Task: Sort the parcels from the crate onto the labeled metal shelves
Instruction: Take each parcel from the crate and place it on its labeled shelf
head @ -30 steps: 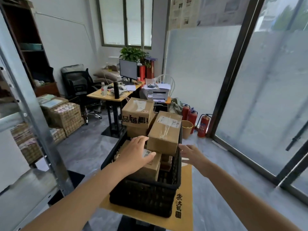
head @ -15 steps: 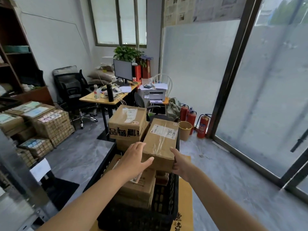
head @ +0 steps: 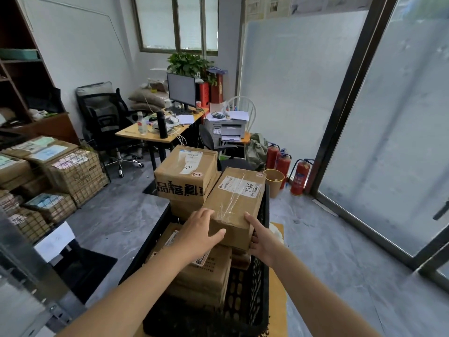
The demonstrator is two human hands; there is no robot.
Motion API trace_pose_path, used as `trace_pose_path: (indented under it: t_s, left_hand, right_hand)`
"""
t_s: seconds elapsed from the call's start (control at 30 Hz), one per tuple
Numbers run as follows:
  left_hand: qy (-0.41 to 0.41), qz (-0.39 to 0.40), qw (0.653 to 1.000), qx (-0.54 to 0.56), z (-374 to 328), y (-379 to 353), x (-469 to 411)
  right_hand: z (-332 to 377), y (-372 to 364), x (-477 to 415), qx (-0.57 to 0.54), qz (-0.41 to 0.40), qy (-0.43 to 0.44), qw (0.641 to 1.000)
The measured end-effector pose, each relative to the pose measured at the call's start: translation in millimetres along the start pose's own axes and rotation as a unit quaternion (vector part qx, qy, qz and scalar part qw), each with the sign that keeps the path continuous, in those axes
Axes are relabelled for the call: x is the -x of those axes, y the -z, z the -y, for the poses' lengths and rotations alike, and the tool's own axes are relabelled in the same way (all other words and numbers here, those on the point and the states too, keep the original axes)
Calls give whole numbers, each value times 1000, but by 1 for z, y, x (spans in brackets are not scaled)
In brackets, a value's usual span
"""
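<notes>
Both hands clamp the taped parcel point(head: 234, 203) atop the crate point(head: 250, 283), left hand point(head: 200, 231) on its near-left corner, right hand point(head: 261, 242) at near-right edge, long axis running 12–6 o'clock, shelf post point(head: 31, 268) w/ shelves at 8.

We see open floor point(head: 328, 251) to the right of the crate point(head: 245, 295). A big box point(head: 185, 176) blocks the far side, and a metal shelf post point(head: 29, 268) stands close on the left.

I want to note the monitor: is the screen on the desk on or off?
Cannot tell. The monitor on the desk shows a flat grey face; no picture or text is readable.
</notes>
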State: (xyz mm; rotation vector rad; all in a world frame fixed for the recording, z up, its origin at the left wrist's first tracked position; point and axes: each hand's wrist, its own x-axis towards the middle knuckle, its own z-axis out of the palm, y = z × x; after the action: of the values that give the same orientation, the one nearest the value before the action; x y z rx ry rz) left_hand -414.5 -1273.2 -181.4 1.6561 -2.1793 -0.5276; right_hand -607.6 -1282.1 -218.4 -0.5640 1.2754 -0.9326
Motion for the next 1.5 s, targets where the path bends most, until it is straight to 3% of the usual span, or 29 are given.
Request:
trace_pose_path:
  t_s: [0.5, 0.9, 1.3, 1.5]
  left_hand:
    - [-54, -38, 997, 42, 1, 39, 35]
    - [-50, -84, 991, 93, 1, 49, 91]
    - [58, -167, 982, 61, -4, 104, 185]
    - [115, -191, 975, 14, -20, 97, 245]
  right_hand:
    - [29, 50, 69, 74, -3, 130, 989]
    - [-11, 53, 119, 116, 60, 172, 976]
    - [-6, -4, 136, 114, 233, 175, 950]
    - [-45, -37, 145, 146, 320, 142, 925]
